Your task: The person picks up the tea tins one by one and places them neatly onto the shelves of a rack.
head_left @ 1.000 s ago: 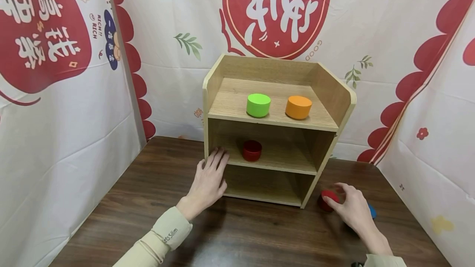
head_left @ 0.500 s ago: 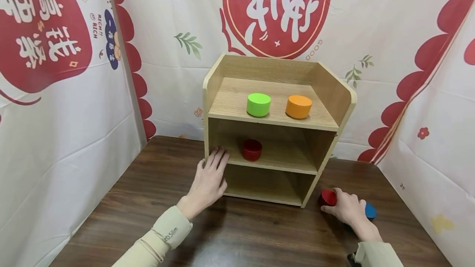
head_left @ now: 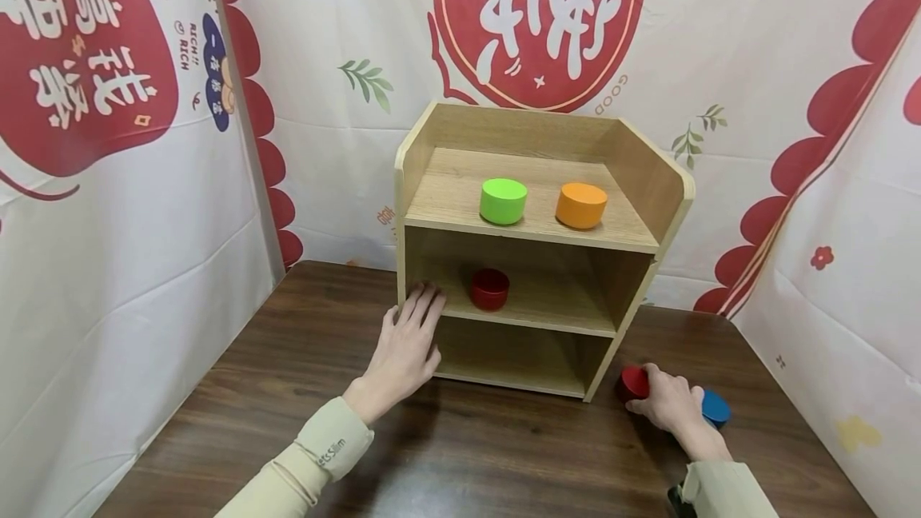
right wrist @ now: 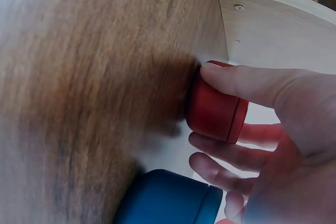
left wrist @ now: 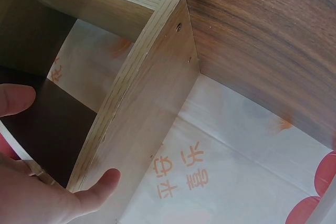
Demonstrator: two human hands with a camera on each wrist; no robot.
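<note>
My left hand [head_left: 406, 346] rests against the left front edge of a small wooden shelf unit [head_left: 532, 326]. Its fingers lie fairly straight; the left wrist view shows the thumb [left wrist: 17, 99] before the opening and one finger on the outer side of the panel [left wrist: 152, 87]. On the table to the unit's right, my right hand [head_left: 672, 406] grips a red round lidded container [head_left: 633, 384]. Seen from the right wrist, the thumb is on one side of that container [right wrist: 215, 106] and fingers are on the other. A blue round container [head_left: 715, 408] stands beside the right hand, partly covered.
On the top shelf stand a green round container [head_left: 504, 201] and an orange one [head_left: 581, 205]. A dark red container [head_left: 490, 289] sits on the middle shelf. Printed white cloth [head_left: 324, 150] hangs behind and at both sides of the brown wooden table [head_left: 309, 358].
My right hand has come down onto the red container beside the shelf unit and its fingers have closed round it. More of the blue container shows now. The left hand has stayed put.
</note>
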